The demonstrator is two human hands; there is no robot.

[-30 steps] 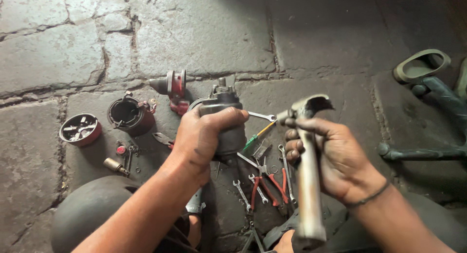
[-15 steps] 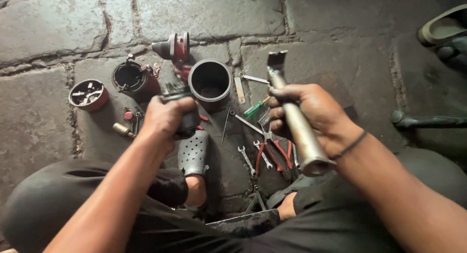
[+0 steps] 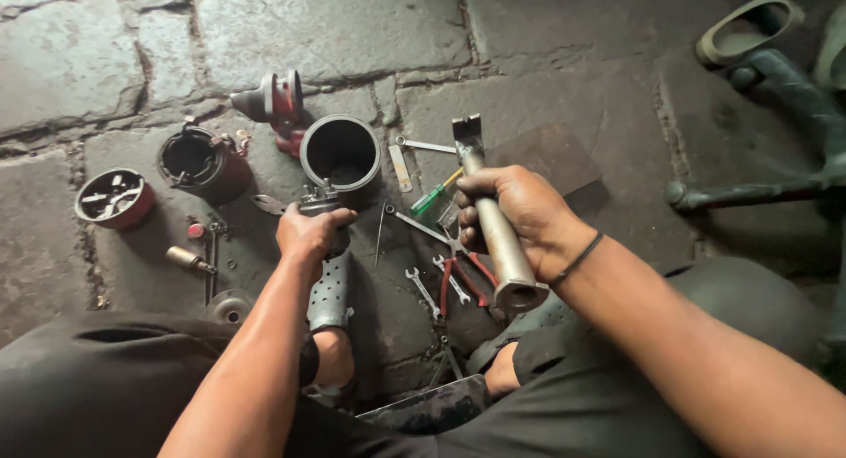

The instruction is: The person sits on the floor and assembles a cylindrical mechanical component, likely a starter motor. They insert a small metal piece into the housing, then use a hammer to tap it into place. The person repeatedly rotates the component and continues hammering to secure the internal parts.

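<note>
I saw the left hand (image 3: 310,232) closed around the base of a dark open cylinder housing (image 3: 341,155), held upright over the stone floor (image 3: 335,26). The right hand (image 3: 520,216) gripped a metal hammer-like tube (image 3: 493,220) mid-shaft, above scattered wrenches (image 3: 432,286) and red pliers (image 3: 463,277).

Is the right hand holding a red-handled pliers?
No, the right hand grips a grey metal tube; the red-handled pliers lie on the stone floor.
</note>
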